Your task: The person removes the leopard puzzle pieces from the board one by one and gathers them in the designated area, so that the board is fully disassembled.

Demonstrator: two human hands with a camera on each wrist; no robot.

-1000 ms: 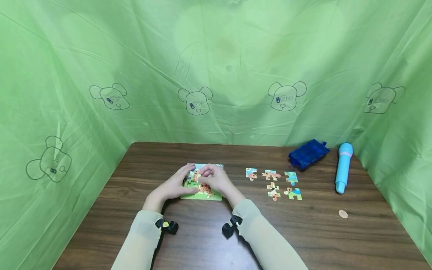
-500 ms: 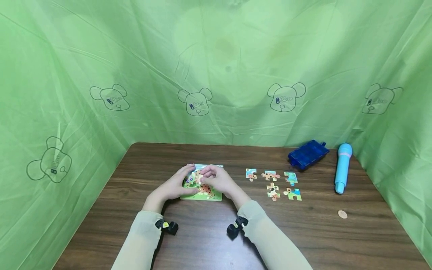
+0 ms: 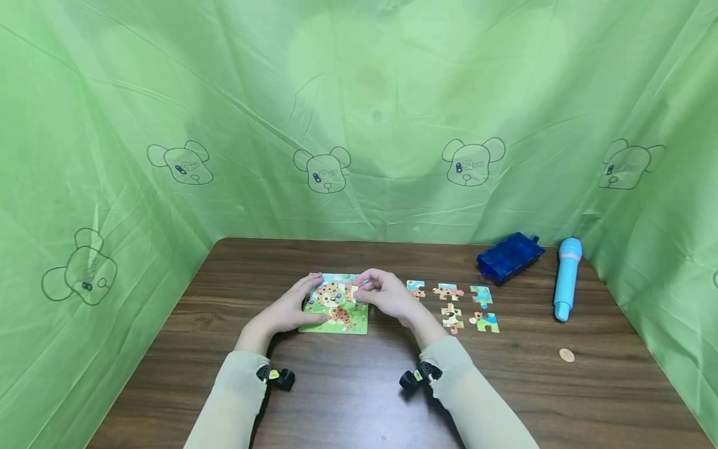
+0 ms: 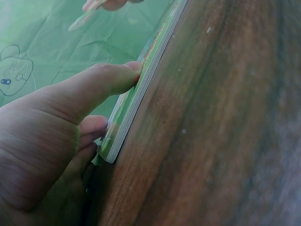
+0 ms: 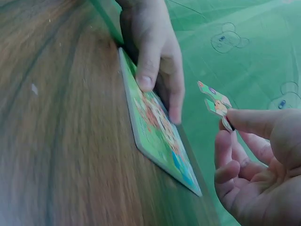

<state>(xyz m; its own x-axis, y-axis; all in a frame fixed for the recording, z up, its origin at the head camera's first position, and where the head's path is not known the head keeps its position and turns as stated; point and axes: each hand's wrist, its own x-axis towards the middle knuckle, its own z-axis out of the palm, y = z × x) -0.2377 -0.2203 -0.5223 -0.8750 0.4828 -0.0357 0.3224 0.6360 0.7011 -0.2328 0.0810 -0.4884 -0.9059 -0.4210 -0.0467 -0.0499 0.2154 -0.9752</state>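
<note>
A flat puzzle board (image 3: 354, 323) with a spotted cartoon animal and a green border lies on the table. My left hand (image 3: 285, 307) rests on its left side; the thumb (image 4: 106, 79) lies on the board near the front edge, and the other fingers stretch toward the back edge. Above the board's right side, my right hand (image 3: 391, 295) pinches a small jigsaw piece (image 5: 215, 102) between thumb and fingers. In the right wrist view that piece is tilted and apart from the board. My right fingers partly hide it in the head view.
Several loose jigsaw pieces (image 3: 452, 317) lie right of the board. Farther right are a blue translucent box (image 3: 510, 256), a light-blue microphone-shaped object (image 3: 568, 279) and a small pale disc (image 3: 567, 355). Green curtain (image 3: 359, 112) surrounds the brown table (image 3: 348, 386).
My right hand has moved right, from the middle of the board to its right side, still pinching the jigsaw piece. The animal's face shows more now. My left hand stays in place.
</note>
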